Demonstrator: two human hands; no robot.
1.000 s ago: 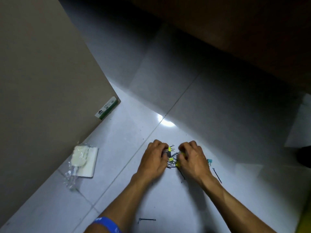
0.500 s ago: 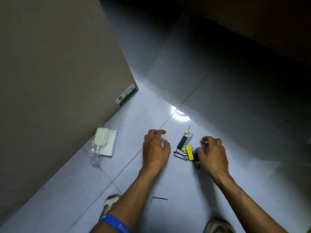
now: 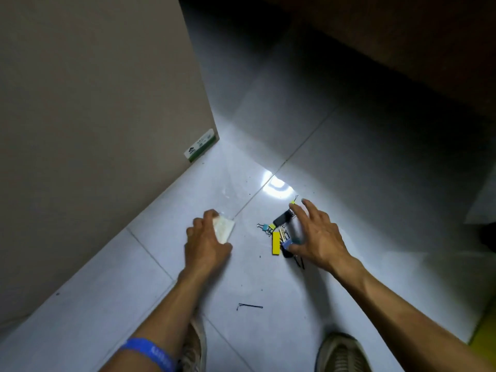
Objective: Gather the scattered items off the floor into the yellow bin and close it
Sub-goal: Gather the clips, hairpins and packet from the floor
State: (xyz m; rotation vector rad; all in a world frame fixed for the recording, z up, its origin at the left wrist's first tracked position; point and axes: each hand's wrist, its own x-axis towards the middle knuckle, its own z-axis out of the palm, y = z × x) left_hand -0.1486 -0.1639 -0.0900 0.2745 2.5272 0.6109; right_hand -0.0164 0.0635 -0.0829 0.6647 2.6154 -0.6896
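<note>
A small pile of binder clips (image 3: 281, 218) with a flat yellow piece (image 3: 276, 242) lies on the white tiled floor. My right hand (image 3: 319, 237) hovers over the pile with fingers spread, its thumb touching a blue clip (image 3: 286, 244). Left of the pile, my left hand (image 3: 206, 242) grips a white packet (image 3: 224, 229) on the floor. A loose black hairpin (image 3: 249, 306) lies nearer to me. Only a yellow corner of the bin (image 3: 485, 328) shows at the lower right edge.
A tall beige panel (image 3: 94, 103) stands on the left, with a small green-and-white box (image 3: 200, 149) at its foot. Dark furniture fills the upper right. My two shoes (image 3: 341, 353) are at the bottom edge.
My left hand left the clip pile, moved left and took hold of the white packet. My right hand opened and spread over the clips.
</note>
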